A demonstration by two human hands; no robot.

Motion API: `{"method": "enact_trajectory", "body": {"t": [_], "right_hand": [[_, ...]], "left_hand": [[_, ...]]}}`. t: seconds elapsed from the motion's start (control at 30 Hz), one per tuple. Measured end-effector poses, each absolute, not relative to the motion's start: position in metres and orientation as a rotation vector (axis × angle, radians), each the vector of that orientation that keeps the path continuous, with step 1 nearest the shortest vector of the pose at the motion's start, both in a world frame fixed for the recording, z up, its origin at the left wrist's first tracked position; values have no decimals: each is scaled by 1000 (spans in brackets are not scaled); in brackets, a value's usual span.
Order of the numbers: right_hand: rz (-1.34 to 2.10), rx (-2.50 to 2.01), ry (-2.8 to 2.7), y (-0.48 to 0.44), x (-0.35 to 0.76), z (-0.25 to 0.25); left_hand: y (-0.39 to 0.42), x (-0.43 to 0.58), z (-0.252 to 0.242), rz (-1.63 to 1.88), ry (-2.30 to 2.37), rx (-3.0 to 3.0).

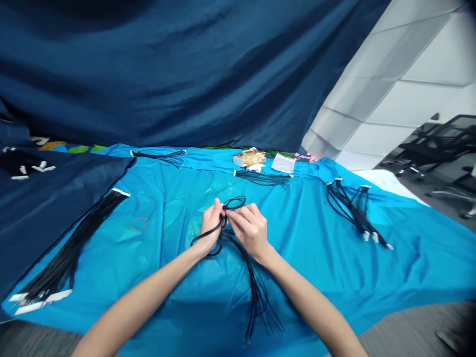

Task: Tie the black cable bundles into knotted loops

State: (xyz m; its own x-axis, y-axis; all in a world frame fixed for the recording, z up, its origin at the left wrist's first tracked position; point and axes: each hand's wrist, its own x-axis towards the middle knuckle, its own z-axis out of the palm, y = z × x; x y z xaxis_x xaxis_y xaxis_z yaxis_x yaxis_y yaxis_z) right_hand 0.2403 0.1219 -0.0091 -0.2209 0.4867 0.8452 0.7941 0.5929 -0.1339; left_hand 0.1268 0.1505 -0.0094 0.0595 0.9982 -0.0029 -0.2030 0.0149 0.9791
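Over the middle of the blue table cover (316,258), both my hands hold one bundle of thin black cables (256,287). My left hand (210,225) is closed around the bundle's upper end, where a loop of cable (234,202) curls out above the fingers. My right hand (250,229) pinches the same bundle from the right, its fingertips meeting my left hand's. The cables' loose ends fan out towards me, between my forearms.
A long bundle of black cables with white tags (63,258) lies at the left. More bundles lie at the right (353,210), back centre (262,177) and back left (163,157). A rubber band (140,224), a gold packet (249,157) and a clear bag (282,162) are nearby. Dark blue cloth (186,69) hangs behind.
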Motion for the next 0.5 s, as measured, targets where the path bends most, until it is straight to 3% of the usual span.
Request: {"method": "enact_trajectory", "body": {"t": [0.5], "right_hand": [[-306,-542,-2009,119,245,-7]], "left_hand": [[156,113,15,947,620,684]]}}
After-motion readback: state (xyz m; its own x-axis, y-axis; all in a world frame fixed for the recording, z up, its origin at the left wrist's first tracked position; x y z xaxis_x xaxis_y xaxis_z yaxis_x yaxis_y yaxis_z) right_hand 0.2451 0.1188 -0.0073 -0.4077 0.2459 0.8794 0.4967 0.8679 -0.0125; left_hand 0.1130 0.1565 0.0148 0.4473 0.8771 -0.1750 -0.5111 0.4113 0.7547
